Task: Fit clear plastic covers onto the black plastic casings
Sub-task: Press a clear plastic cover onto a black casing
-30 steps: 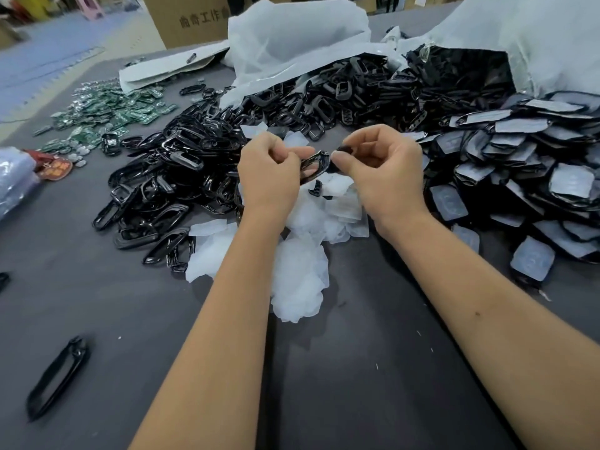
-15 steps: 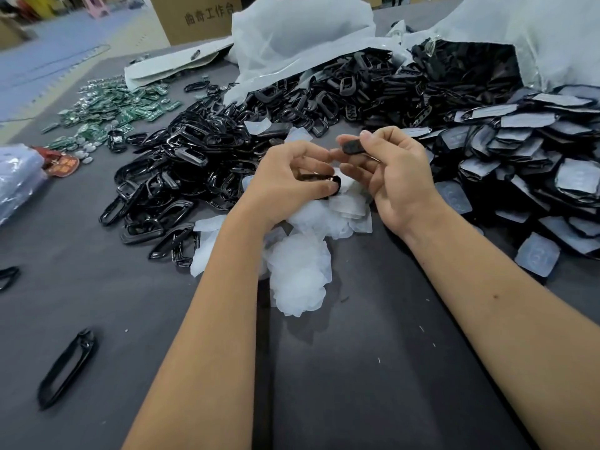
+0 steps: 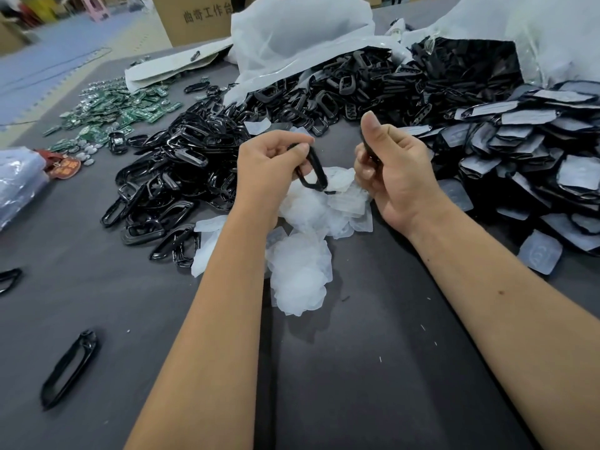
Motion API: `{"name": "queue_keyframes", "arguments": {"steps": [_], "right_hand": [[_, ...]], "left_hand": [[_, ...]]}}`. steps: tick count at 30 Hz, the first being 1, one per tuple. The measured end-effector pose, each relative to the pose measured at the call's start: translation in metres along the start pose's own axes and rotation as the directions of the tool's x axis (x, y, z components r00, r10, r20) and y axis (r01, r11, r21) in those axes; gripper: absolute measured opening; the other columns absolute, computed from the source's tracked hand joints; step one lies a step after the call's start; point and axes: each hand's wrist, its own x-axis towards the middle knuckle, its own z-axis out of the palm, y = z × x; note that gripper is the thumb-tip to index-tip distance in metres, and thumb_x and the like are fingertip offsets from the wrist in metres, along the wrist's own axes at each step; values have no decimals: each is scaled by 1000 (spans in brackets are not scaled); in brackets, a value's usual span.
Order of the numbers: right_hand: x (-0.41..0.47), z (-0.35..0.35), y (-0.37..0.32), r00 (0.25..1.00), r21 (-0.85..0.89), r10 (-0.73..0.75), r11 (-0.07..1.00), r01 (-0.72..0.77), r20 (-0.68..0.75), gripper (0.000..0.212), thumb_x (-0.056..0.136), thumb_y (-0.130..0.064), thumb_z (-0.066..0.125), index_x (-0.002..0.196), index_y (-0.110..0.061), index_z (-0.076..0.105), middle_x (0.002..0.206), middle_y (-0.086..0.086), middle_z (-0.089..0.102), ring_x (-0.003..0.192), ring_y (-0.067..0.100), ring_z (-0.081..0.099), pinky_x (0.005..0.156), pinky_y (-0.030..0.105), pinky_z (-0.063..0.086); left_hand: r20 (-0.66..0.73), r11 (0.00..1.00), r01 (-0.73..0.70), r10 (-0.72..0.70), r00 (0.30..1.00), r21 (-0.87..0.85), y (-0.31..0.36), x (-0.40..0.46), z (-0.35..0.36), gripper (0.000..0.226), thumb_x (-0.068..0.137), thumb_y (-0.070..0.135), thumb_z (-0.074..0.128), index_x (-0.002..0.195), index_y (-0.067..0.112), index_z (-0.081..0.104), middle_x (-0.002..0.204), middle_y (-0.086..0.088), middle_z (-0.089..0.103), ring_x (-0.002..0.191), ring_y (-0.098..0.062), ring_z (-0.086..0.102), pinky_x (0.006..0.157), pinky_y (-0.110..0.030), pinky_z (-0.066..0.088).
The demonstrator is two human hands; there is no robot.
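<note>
My left hand (image 3: 269, 164) grips a black ring-shaped casing frame (image 3: 313, 172) that hangs down from its curled fingers. My right hand (image 3: 393, 167) grips a second thin black casing piece (image 3: 368, 147) edge-on, thumb raised along it. Both hands hover apart above a heap of clear plastic covers (image 3: 302, 271) on the grey table (image 3: 357, 368). A big pile of black frames (image 3: 181, 177) lies to the left of my hands. Black casings with clear covers on them (image 3: 535, 164) are heaped at the right.
Green circuit boards (image 3: 110, 112) are spread at the far left. White plastic bags (image 3: 298, 30) and a cardboard box (image 3: 198, 17) stand at the back. Single black frames (image 3: 69, 368) lie at the near left, and a clear bag (image 3: 19, 183) lies at the left edge.
My hands have drawn apart. The left hand dropped slightly with the ring frame, the right hand pulled the thin black piece away to the right and turned its thumb upward.
</note>
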Motion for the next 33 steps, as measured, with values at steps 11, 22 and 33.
{"name": "queue_keyframes", "arguments": {"steps": [11,22,33], "right_hand": [[2,2,14,987,-397,-162,905,151,5,20,89,2,72,101,-13,68,87,6,71,77,14,64,65,21,48],[1,4,14,979,-387,-203,902,192,12,42,87,9,59,115,-18,73,75,0,59,62,15,62,52,23,47],[2,5,20,924,-583,-369,774,247,-99,13,84,-15,83,87,-22,72,78,0,78,67,18,75,65,31,60]], "left_hand": [[-123,989,-28,47,991,147,-10,0,8,6,100,3,60,94,4,59,78,-15,72,68,-16,74,57,-30,61],[-57,994,78,-83,995,-78,-7,1,14,27,99,-10,47,103,6,68,80,-15,77,76,-27,78,68,-30,63],[17,979,151,-150,989,-139,0,-4,20,26,94,-19,46,95,-9,70,86,-19,73,75,-29,76,65,-24,61]]}}
